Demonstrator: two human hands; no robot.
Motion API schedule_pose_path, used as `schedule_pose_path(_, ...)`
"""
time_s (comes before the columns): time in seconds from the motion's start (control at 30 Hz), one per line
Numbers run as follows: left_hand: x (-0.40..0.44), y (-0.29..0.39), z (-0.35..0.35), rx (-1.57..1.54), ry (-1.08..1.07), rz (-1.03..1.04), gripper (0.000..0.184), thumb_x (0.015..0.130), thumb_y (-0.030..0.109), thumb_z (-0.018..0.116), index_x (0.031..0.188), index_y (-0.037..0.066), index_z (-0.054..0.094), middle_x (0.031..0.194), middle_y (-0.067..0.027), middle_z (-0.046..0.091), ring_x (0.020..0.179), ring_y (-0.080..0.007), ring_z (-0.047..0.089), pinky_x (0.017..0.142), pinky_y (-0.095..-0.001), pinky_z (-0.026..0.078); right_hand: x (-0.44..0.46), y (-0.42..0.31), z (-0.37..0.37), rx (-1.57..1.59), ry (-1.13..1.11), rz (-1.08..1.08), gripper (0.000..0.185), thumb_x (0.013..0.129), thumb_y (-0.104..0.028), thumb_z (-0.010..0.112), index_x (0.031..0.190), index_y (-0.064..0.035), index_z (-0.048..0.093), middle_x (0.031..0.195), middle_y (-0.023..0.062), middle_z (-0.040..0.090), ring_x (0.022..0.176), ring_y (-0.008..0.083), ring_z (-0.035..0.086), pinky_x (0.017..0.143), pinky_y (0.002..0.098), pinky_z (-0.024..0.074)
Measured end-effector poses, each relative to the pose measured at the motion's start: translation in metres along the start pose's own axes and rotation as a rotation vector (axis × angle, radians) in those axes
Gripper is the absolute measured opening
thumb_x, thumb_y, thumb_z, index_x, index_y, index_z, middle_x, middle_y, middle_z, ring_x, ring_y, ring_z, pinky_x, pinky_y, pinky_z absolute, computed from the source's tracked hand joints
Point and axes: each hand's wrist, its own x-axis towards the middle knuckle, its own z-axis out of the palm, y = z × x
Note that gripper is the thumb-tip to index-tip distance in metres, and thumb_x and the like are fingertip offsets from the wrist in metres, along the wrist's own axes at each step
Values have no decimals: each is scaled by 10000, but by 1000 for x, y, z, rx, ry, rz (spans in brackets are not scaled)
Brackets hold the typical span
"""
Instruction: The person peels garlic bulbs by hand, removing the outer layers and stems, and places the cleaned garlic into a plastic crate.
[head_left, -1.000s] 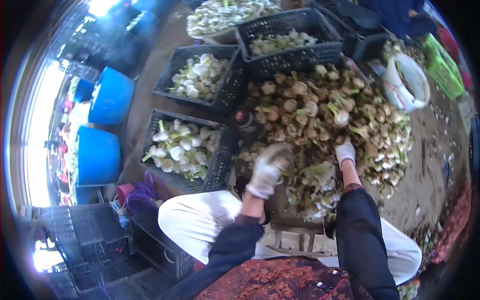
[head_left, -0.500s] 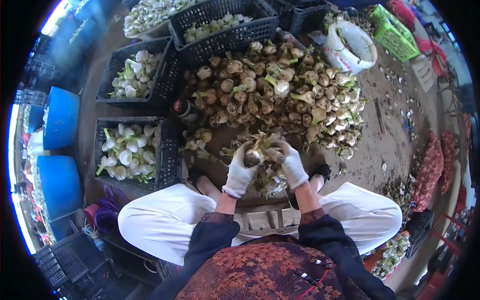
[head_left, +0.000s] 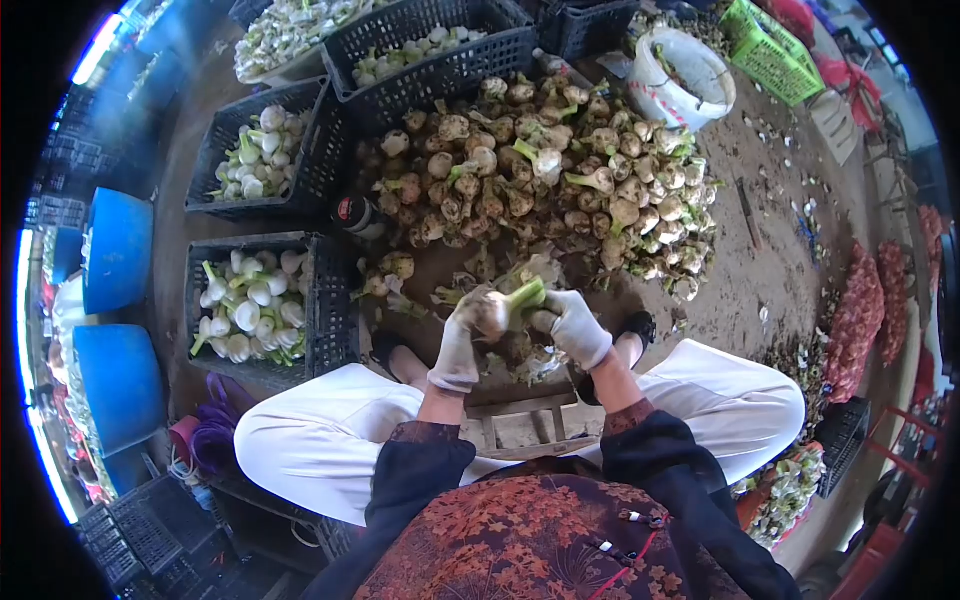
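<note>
A garlic bulb (head_left: 492, 314) with a short green stem is between my two gloved hands, above the floor between my knees. My left hand (head_left: 460, 345) wraps round the bulb. The fingers of my right hand (head_left: 572, 328) are closed at the stem side, and peeled husk hangs behind them. Beyond my hands lies a large pile of soil-stained garlic bulbs (head_left: 530, 180). Loose husks (head_left: 540, 365) lie below the held bulb. On the left, a black crate (head_left: 335, 310) holds cleaner white bulbs.
Another black crate (head_left: 320, 150) of white bulbs stands farther back, with a third crate (head_left: 430, 75) behind the pile. A dark bottle (head_left: 357, 215) stands beside the pile. A white bucket (head_left: 680, 90), a green crate (head_left: 770, 50) and red net sacks (head_left: 857, 325) are at right.
Both hands came together around a bulb between the knees. Since the middle frame, outer husk has come away, showing a whiter bulb and green stem. The view has shifted too.
</note>
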Motion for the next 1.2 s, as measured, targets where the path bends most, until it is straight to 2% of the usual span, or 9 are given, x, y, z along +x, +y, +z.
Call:
schedule_pose_path(0.2,6,-16,0,152,41,-85,382,927,385,527,1128,62,549,771,4,574,637,-61,513,567,-193,416,12,45,2,-10,214,51,210,809,-38,623,1014,-2,655,826,0,656,739,47,549,667,215,446)
schedule_pose_path(0.33,19,-6,4,505,500,471,313,939,337,520,1041,48,581,791,-32,607,649,-158,487,636,-304,438,5,51,8,343,45,50,201,776,5,596,965,8,664,800,11,655,690,71,573,627,236,463)
schedule_pose_path(0.53,-6,4,7,642,4,122,335,814,216,703,1036,15,553,903,-36,619,688,-119,551,610,-253,474,-9,38,5,719,159,105,178,765,9,570,912,5,670,807,57,652,705,137,621,649,254,497)
schedule_pose_path(0.63,-9,-8,-3,469,-51,76,481,727,156,779,1109,11,526,967,-70,627,791,-137,607,664,-253,516,7,42,-5,549,-19,-300,214,761,48,488,831,-4,683,754,54,638,669,122,595,588,239,462)
schedule_pose_path(0.67,-9,-10,-4,355,-24,51,521,718,179,796,1124,1,522,1018,-85,629,861,-158,621,720,-269,528,13,44,-8,250,338,76,242,734,52,455,820,7,677,753,59,640,657,124,586,571,241,452)
schedule_pose_path(0.77,-11,-4,4,186,-109,13,537,703,135,792,1149,22,516,1067,-112,619,935,-194,618,793,-314,529,40,64,-31,119,468,101,221,756,16,488,867,4,677,784,106,664,689,187,623,607,296,483)
schedule_pose_path(0.83,-13,-6,7,73,-148,57,538,709,97,765,1177,34,507,1106,-120,603,972,-215,609,836,-341,522,42,52,-31,-862,569,134,241,821,-100,573,1006,41,639,816,119,665,713,189,607,679,311,491)
schedule_pose_path(1.0,-15,1,7,205,-100,107,526,691,-66,668,1180,20,491,1105,-108,580,984,-195,590,865,-327,514,-7,-11,-5,-349,136,-1,303,745,-230,700,963,-22,664,833,174,670,798,306,652,737,361,506)
schedule_pose_path(1.2,-15,1,13,542,-82,174,524,683,-94,660,1173,15,508,1094,-91,598,981,-179,590,863,-304,499,-2,4,1,-905,97,-111,229,753,-123,659,953,-13,673,773,239,624,711,358,631,646,355,494)
